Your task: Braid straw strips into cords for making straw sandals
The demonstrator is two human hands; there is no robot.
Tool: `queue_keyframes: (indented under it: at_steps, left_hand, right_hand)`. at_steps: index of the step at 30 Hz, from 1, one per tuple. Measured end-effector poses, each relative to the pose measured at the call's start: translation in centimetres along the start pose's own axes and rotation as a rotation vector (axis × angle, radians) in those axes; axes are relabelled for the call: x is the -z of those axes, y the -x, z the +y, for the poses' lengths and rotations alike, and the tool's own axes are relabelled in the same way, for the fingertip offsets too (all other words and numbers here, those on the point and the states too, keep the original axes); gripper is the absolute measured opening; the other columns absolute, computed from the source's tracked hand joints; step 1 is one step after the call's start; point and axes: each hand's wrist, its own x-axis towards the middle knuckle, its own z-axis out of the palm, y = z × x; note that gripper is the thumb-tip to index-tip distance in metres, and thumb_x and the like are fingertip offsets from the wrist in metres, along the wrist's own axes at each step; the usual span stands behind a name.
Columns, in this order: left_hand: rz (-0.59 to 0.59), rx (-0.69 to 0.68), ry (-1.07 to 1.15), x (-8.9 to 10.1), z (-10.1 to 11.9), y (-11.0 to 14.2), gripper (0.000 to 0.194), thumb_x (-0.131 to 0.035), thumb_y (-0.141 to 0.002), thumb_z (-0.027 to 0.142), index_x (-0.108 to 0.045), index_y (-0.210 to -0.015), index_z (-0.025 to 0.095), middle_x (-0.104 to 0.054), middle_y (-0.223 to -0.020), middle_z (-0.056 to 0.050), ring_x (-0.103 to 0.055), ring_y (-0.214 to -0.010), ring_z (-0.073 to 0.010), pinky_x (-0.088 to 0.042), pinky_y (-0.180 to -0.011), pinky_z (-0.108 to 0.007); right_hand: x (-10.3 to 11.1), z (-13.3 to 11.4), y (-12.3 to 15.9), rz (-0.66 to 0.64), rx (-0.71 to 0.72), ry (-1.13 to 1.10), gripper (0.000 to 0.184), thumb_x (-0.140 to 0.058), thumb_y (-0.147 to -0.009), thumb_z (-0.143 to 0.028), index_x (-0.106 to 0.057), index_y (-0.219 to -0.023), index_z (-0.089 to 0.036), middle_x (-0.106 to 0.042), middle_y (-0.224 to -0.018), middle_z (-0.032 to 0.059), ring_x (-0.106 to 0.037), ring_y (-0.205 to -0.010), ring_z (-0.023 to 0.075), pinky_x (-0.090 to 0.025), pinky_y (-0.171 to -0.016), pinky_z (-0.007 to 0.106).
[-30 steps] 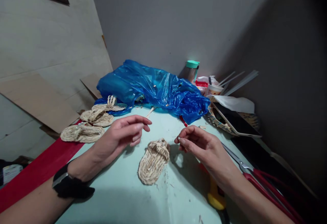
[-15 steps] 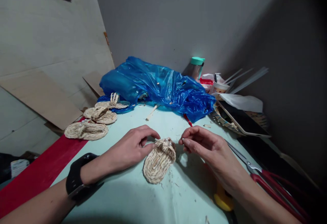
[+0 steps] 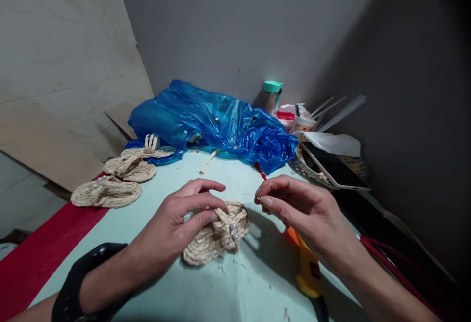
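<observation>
A small woven straw slipper [image 3: 206, 247] lies on the pale green table, its toe to the left and its strap dotted with clear beads [image 3: 234, 230]. My left hand [image 3: 187, 214] has its thumb and a finger closed on the slipper's strap, the other fingers raised over it. Just right of the slipper, my right hand [image 3: 298, 204] pinches a tiny shiny bead [image 3: 259, 198] between thumb and forefinger, clear of the straw. Under the right wrist lies a yellow hot glue gun [image 3: 309, 273] with an orange nozzle end, partly hidden.
Several finished-looking straw slippers [image 3: 106, 192] sit at the left by a red strip [image 3: 55, 243]. A crumpled blue plastic bag [image 3: 213, 116] spans the back. At the right are a bottle [image 3: 271, 95], a basket with a tablet [image 3: 338, 167], and red scissor handles [image 3: 390, 258] behind my forearm.
The slipper has been turned, its toe swinging leftward and its beaded strap now facing right. My left fingers have shifted onto the strap. My right hand keeps the bead pinched; the camera has turned slightly right.
</observation>
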Motion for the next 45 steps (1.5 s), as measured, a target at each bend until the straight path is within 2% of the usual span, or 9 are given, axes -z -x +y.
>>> queue_keyframes:
  at_steps: [5, 11, 18, 24, 33, 39, 45]
  left_hand:
    - [-0.012, -0.046, 0.011, -0.3, 0.1, 0.0, 0.021, -0.052, -0.089, 0.017, -0.071, -0.090, 0.026, -0.061, -0.116, -0.001, -0.054, -0.111, -0.0182, -0.040, -0.093, -0.026]
    - [-0.084, -0.027, 0.037, -0.4, 0.1, -0.1, 0.020, -0.055, -0.089, 0.019, -0.073, -0.089, 0.027, -0.064, -0.109, 0.001, -0.059, -0.101, -0.0156, -0.043, -0.088, -0.022]
    - [-0.109, -0.006, 0.051, -0.6, 0.1, -0.3, 0.019, -0.057, -0.088, 0.018, -0.074, -0.087, 0.027, -0.067, -0.104, 0.002, -0.060, -0.096, -0.0138, -0.044, -0.084, -0.019]
    - [-0.122, 0.002, 0.018, -0.5, 0.2, -0.3, 0.017, -0.059, -0.087, 0.019, -0.074, -0.084, 0.025, -0.067, -0.103, 0.002, -0.062, -0.093, -0.0128, -0.045, -0.083, -0.018]
    - [-0.130, -0.005, 0.032, -0.7, 0.1, -0.4, 0.017, -0.058, -0.087, 0.021, -0.074, -0.084, 0.024, -0.068, -0.102, -0.001, -0.063, -0.092, -0.0151, -0.047, -0.082, -0.020]
    - [-0.139, -0.046, 0.035, -0.9, -0.3, -0.5, 0.016, -0.059, -0.086, 0.020, -0.074, -0.084, 0.024, -0.068, -0.099, -0.002, -0.063, -0.091, -0.0156, -0.048, -0.081, -0.021]
    - [-0.165, -0.066, 0.021, -1.1, -0.3, -0.3, 0.016, -0.059, -0.087, 0.019, -0.075, -0.086, 0.024, -0.068, -0.100, -0.002, -0.063, -0.093, -0.0155, -0.048, -0.082, -0.021]
  right_hand:
    - [0.0, -0.9, 0.4, -0.082, 0.062, 0.027, 0.001, -0.067, -0.083, -0.022, -0.068, -0.082, -0.022, -0.066, -0.078, -0.0017, -0.060, -0.071, 0.0108, -0.048, -0.067, 0.018]
    - [-0.4, -1.1, 0.9, -0.217, 0.079, 0.043, 0.003, -0.066, -0.084, -0.022, -0.067, -0.081, -0.022, -0.067, -0.078, -0.0006, -0.061, -0.072, 0.0130, -0.048, -0.068, 0.022]
    - [-0.5, -1.2, 0.8, -0.308, 0.128, 0.100, 0.007, -0.065, -0.084, -0.016, -0.070, -0.083, -0.021, -0.070, -0.082, 0.0000, -0.064, -0.075, 0.0132, -0.048, -0.071, 0.022]
    - [-0.6, -1.1, 0.8, -0.275, 0.121, 0.132, 0.007, -0.067, -0.083, -0.015, -0.071, -0.082, -0.021, -0.070, -0.081, -0.0014, -0.064, -0.073, 0.0123, -0.048, -0.069, 0.021]
    - [-0.6, -0.7, 0.5, -0.309, -0.105, 0.022, 0.009, -0.069, -0.081, -0.030, -0.071, -0.074, -0.024, -0.071, -0.075, 0.0001, -0.064, -0.073, 0.0171, -0.051, -0.069, 0.028]
    - [-0.6, -0.6, 0.5, -0.341, -0.088, -0.013, 0.010, -0.067, -0.083, -0.027, -0.071, -0.074, -0.024, -0.071, -0.078, -0.0001, -0.066, -0.075, 0.0172, -0.052, -0.072, 0.028]
    - [-0.6, -0.6, 0.6, -0.350, -0.066, 0.027, 0.012, -0.066, -0.083, -0.017, -0.071, -0.074, -0.023, -0.071, -0.076, -0.0013, -0.066, -0.074, 0.0156, -0.051, -0.071, 0.027]
